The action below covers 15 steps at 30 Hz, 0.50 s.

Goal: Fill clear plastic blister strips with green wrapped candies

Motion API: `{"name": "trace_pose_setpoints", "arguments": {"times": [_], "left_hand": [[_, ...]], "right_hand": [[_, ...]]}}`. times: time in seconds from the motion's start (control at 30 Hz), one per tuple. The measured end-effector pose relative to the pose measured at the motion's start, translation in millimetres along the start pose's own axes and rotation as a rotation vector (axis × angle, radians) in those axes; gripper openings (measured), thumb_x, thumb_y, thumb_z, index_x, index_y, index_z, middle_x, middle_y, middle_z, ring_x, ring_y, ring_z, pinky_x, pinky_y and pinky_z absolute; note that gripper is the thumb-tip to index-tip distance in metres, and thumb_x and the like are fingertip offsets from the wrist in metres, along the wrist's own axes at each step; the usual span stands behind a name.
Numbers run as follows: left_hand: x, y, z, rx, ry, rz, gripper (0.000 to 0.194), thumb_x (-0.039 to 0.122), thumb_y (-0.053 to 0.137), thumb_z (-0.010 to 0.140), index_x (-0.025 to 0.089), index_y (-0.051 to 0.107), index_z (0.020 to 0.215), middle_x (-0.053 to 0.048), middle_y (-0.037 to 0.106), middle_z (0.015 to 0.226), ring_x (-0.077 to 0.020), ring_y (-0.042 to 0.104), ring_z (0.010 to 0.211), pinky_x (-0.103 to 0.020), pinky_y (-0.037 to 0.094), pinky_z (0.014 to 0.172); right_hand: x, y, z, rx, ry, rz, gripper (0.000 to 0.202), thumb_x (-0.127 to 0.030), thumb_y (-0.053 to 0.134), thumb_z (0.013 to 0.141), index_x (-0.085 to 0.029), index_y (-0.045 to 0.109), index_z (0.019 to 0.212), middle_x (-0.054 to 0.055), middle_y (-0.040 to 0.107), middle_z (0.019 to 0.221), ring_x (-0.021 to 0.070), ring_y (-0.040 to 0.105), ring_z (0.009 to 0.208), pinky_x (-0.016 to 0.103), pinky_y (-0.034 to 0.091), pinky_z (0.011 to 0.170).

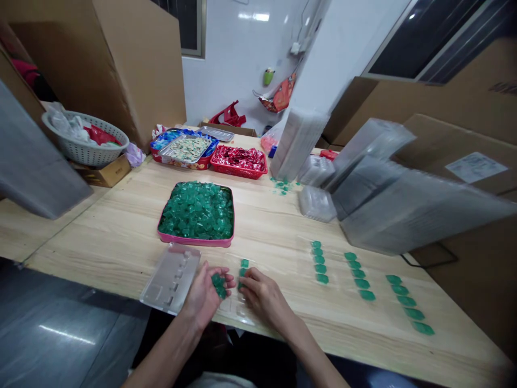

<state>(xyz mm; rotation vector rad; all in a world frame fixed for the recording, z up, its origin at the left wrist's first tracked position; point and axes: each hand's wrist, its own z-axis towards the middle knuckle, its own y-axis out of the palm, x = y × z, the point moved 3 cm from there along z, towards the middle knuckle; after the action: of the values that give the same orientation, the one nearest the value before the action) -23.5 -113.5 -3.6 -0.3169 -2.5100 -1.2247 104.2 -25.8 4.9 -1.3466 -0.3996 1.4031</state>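
Green pieces (218, 285) rest in the palm of the left hand (202, 299), which is turned up and loosely cupped around them, the fingers half curled. Close to its right, the right hand (264, 296) reaches down to a clear tray (235, 306) at the front edge of the desk (274, 226). Its thumb and fingertips are drawn nearly together at the green row (244, 263) in that tray; whether a piece is pinched between them cannot be told, as the fingers hide it.

Just left of the left hand, a pale plastic tray (172, 277) lies aslant and reaches the front edge. Behind both hands, a pink-rimmed tin (194, 241) heaped with green chunks (197, 210) limits reach forward. Wood shows rightward from the right hand as far as three filled trays (359, 276), set apart from one another in a line toward the desk's right front corner. Clear stacked trays (404, 205) crowd the right edge, and a red basket (238, 171) stands near the back edge.
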Motion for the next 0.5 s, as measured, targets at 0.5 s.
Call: {"name": "trace_pose_setpoints", "arguments": {"times": [0.5], "left_hand": [[-15.7,20.5,-11.4,-0.141,0.153,0.345,0.054,0.062,0.055,0.074,0.015,0.060,0.100,-0.006,0.066,0.092,-0.0237,0.053,0.101,-0.032,0.034,0.087]], "right_hand": [[-36.4,-17.7,21.2,-0.038,0.186,0.385,0.026,0.004,0.050,0.063,-0.018,0.058,0.075,-0.001,0.056,0.073,0.0128,0.053,0.067,0.023,0.043,0.062]]}}
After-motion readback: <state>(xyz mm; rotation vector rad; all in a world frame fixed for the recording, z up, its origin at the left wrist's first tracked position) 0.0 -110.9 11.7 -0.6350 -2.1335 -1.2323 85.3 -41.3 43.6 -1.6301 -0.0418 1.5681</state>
